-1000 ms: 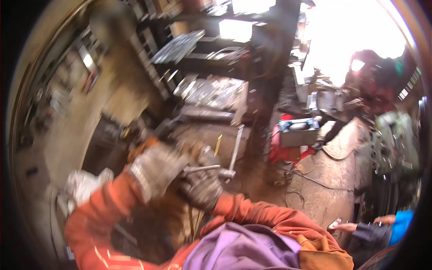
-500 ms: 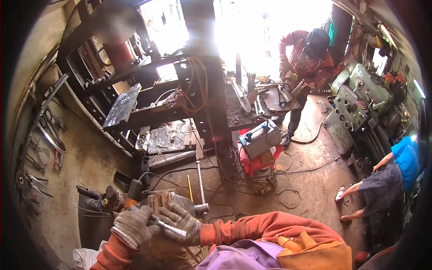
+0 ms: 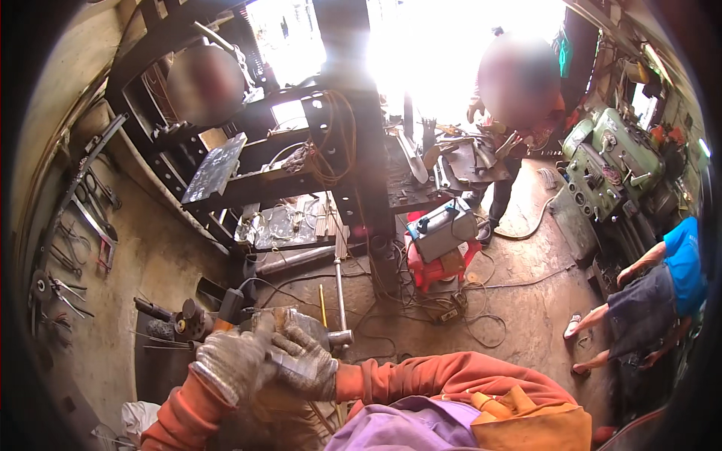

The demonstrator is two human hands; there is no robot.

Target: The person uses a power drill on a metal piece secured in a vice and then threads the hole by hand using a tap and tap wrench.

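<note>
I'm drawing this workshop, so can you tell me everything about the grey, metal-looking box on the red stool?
The grey, metal-looking box is rectangular, with flat sides and a bit of blue at its left end. Something dark on top might be a handle, but it's too small to be sure. The box sits turned at an angle to the view, resting on a red, plastic-looking stool. Its underside is hidden.

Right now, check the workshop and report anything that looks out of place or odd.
Cables lie loose and tangled across the floor beside the red stool, looping outward, which looks untidy and could trip someone. I see no clear spill or breakage; blur at the left hand hides fine detail there.
</note>
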